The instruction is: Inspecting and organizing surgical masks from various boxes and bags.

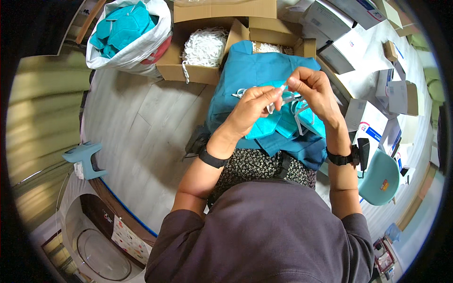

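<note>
Over my lap, my left hand [251, 111] and my right hand [315, 92] meet with pinched fingertips on a thin white strap [283, 87]. Its ends are partly hidden by my fingers. Beneath them, several teal folded pieces, which look like face masks [264, 128], lie on a blue cloth [250, 63] spread over my knees. Another teal mask [309, 118] with pale loops hangs under my right hand. A loose white cord [239, 93] rests on the cloth beside my left fingers.
Ahead, a cardboard box [170, 66] holds a heap of white cords [205, 46]; a second box [307, 47] stands beside it. A white sack [163, 28] of teal pieces [125, 28] is far left. White cartons [363, 115] and a green stool [380, 174] stand right.
</note>
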{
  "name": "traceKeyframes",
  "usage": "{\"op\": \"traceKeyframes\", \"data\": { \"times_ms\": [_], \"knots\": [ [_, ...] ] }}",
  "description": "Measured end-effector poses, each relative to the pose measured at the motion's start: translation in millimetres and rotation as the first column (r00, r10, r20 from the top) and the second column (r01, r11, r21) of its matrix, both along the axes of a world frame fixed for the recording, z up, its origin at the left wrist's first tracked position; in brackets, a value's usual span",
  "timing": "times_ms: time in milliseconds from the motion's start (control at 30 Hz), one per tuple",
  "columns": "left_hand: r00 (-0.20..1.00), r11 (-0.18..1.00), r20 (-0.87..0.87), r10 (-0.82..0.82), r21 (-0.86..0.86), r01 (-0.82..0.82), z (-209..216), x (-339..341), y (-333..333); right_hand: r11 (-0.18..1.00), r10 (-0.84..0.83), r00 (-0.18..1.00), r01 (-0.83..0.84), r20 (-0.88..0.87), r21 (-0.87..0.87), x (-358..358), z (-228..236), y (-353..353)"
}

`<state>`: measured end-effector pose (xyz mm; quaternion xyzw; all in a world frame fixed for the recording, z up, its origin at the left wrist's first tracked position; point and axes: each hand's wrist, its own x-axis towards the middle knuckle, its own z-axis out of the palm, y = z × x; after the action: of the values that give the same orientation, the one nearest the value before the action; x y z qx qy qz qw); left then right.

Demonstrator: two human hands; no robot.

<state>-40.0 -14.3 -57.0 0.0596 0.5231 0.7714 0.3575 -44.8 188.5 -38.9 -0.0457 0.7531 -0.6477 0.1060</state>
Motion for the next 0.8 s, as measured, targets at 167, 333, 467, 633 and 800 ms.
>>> {"op": "traceKeyframes", "data": {
  "times_ms": [167,333,467,633,800],
  "knots": [
    [0.997,0.993,0.074,0.001,0.118,-0.010,-14,0,13,0.865,-0.158,0.942,0.276,0.296,-0.418,-1,-17,-12],
    [0.975,0.968,0.205,0.086,0.213,-0.130,-23,12,43,0.377,0.066,0.781,0.557,0.621,-0.740,-23,-31,4],
    [0.954,0.964,0.278,0.113,0.204,-0.173,-22,29,46,0.240,-0.159,0.673,0.736,0.722,-0.633,-58,-43,39],
    [0.913,0.975,0.407,-0.009,0.208,-0.083,-19,75,20,0.109,-0.415,0.604,0.775,0.680,-0.622,-82,-59,100],
    [0.926,0.955,0.376,0.027,0.265,-0.136,-16,59,17,0.565,-0.199,0.867,0.482,0.457,-0.670,-45,-29,29]
  ]
}}
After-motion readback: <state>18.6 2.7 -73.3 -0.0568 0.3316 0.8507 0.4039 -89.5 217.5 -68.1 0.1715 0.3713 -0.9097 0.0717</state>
